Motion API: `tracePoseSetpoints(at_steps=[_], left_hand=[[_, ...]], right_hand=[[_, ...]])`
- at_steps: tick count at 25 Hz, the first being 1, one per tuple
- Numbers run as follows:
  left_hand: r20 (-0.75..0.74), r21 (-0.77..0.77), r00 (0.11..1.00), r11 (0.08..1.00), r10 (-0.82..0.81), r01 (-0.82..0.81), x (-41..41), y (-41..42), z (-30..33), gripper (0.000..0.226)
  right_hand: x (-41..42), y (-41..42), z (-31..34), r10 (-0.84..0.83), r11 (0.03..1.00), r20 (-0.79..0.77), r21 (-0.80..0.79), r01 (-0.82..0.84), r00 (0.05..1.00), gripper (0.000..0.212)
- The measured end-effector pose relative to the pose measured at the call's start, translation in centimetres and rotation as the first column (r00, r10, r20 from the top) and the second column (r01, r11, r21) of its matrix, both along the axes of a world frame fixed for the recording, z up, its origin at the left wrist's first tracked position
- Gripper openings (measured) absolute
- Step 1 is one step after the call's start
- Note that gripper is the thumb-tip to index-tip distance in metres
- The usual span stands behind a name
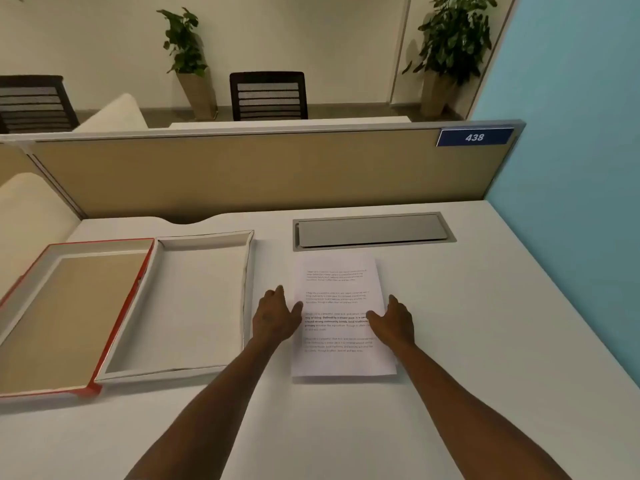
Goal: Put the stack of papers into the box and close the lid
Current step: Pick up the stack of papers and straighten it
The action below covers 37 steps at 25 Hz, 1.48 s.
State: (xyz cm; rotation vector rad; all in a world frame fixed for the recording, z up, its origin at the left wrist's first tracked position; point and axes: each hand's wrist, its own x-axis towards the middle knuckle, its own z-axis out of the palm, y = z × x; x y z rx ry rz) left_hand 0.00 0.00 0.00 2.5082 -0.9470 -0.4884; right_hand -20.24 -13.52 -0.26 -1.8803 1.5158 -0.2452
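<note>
On the white desk (450, 393) in front of me lies the stack of white printed papers (337, 271), flat, its long side running away from me. My left hand (275, 315) rests at the stack's left edge, fingers spread loosely, thumb touching the top sheet. My right hand (394, 322) sits at the right edge in the same way, thumb lying over the printed text. Neither hand has closed on the stack; both are flat and open against its sides.

Just left of the papers, apart from them, stands the shallow white cardboard box tray (249, 271), open side up, with nothing inside but its pale floor. Touching its left wall is the red-edged cardboard lid (119, 327), lying inside-up, showing a bare brown inner panel and holding nothing.

Beyond the papers a grey metal cable hatch (372, 230) is set flush in the desk, near the beige partition (242, 174) with its blue number plate (474, 136).
</note>
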Motion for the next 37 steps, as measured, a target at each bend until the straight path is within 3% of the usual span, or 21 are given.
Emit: tracePoseSetpoints(at_steps=[5,9,12,16,20,22,28,31,33,35,37], left_hand=[[-0.058,0.036,0.998,0.999,0.005,-0.003,-1.3,0.6,-1.9,0.048],[-0.054,-0.037,0.997,0.998,0.050,-0.052,-3.3,-0.5,-2.4,0.036],[-0.199,-0.099,0.965,0.976,0.174,-0.196,-5.1,-2.3,-1.6,0.046],[-0.378,-0.056,0.847,0.905,0.373,-0.423,-4.0,-3.8,-1.0,0.065],[-0.589,-0.043,0.658,0.795,0.469,-0.605,-1.8,-3.4,-1.3,0.035],[-0.646,-0.032,0.618,0.794,0.447,-0.607,-1.3,-3.9,-0.9,0.029],[-0.708,0.057,0.602,0.880,0.369,-0.472,0.0,-5.7,0.1,0.046],[-0.555,0.123,0.748,0.926,0.363,-0.358,-1.2,-6.0,-0.4,0.072],[-0.479,0.083,0.824,0.950,0.303,-0.301,-2.4,-6.3,-0.5,0.081],[-0.493,0.012,0.839,0.966,0.229,-0.257,-2.8,-6.7,-0.2,0.080],[-0.564,-0.005,0.791,0.957,0.236,-0.289,-2.7,-6.7,0.0,0.076]], right_hand=[[0.1,0.0,-0.9,0.030,0.999,0.063,-0.014,-0.030,0.998,0.031],[0.0,-0.2,-1.5,0.019,1.000,0.001,-0.018,-0.019,1.000,0.050],[0.4,-0.2,-2.0,0.012,0.999,-0.022,-0.044,-0.013,1.000,0.061],[1.4,0.0,-2.8,0.034,0.998,-0.011,-0.046,-0.035,0.999,0.061],[1.5,0.3,-3.2,0.042,0.999,0.000,-0.028,-0.042,0.999,0.062],[1.4,0.2,-3.3,0.036,0.999,0.010,-0.037,-0.035,0.999,0.062],[1.1,-0.1,-3.6,0.001,0.999,0.048,-0.047,0.001,0.999,0.061],[0.6,-0.1,-4.0,-0.011,0.998,0.062,-0.057,0.015,0.998,0.061],[0.3,-0.3,-4.1,-0.022,0.997,0.059,-0.068,0.026,0.998,0.061],[0.1,-0.6,-4.2,-0.035,0.997,0.061,-0.073,0.040,0.998,0.061],[0.0,-0.5,-4.5,-0.039,0.997,0.063,-0.068,0.043,0.997,0.061]])
